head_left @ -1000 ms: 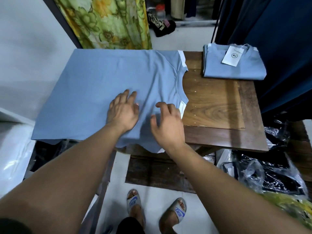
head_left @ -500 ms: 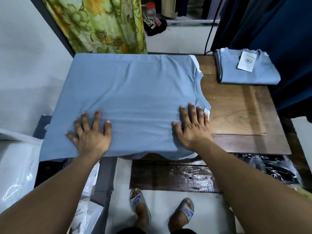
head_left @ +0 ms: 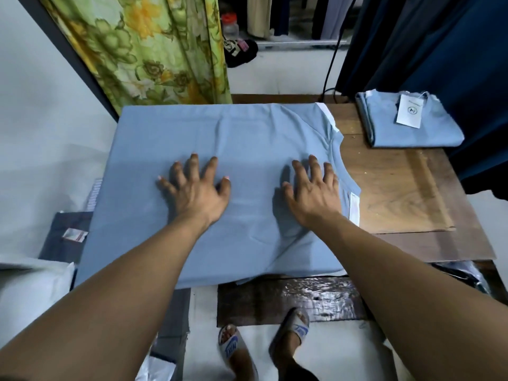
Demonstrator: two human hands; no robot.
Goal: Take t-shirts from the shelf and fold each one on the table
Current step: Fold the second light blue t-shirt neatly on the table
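While both my hands lie flat with the fingers spread wide, the left hand [head_left: 196, 192] and the right hand [head_left: 313, 192] press on the light blue cotton t-shirt [head_left: 220, 144], which is spread smooth over the left part of the brown wooden bench [head_left: 398, 188]. Its neck opening points to the right, with white strips at the shoulders. On the far right corner of the bench lies a folded light blue t-shirt [head_left: 428, 133] with a white paper tag [head_left: 410, 111]; the tag has a round logo, the small writing I cannot read. My white slippers [head_left: 231, 347] carry blue letters, maybe "NIKE". Behind the bench hangs a green and yellow flowered curtain [head_left: 154, 48], and dark blue cloth [head_left: 439, 42] hangs at the right.
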